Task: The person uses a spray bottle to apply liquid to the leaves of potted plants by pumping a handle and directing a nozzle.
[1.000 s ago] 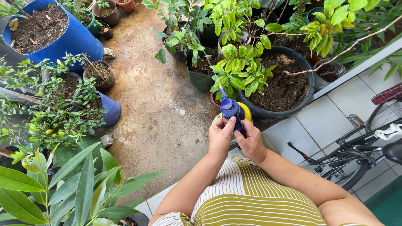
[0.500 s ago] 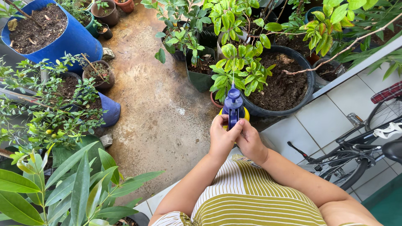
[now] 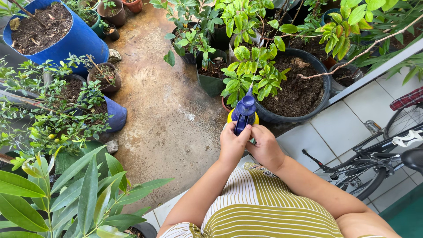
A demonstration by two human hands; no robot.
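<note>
At the centre of the frame the person's two hands meet on a spray bottle (image 3: pixel 243 113) — a blue trigger head on a yellow body, its nozzle pointing up toward the leafy plant (image 3: pixel 251 72) just above it. The left hand (image 3: pixel 232 144) is closed around the lower part of the blue head, thumb and fingers pinching it. The right hand (image 3: pixel 266 147) touches the same part from the right side, fingers curled against the bottle; it seems to grip it, though most of the contact is hidden behind the left hand.

The bottle sits just below the rim of a large black pot (image 3: pixel 319 94) filled with dark soil, right of centre. A blue barrel planter (image 3: pixel 79 42) stands in the upper left, with a small brown pot (image 3: pixel 105 83) beneath it. Wet concrete floor (image 3: pixel 163 119) runs down the middle. At the right edge, over pale tiles (image 3: pixel 343 125), part of a bicycle (image 3: pixel 374 158) shows. The person's striped shirt (image 3: pixel 260 207) fills the bottom centre.
</note>
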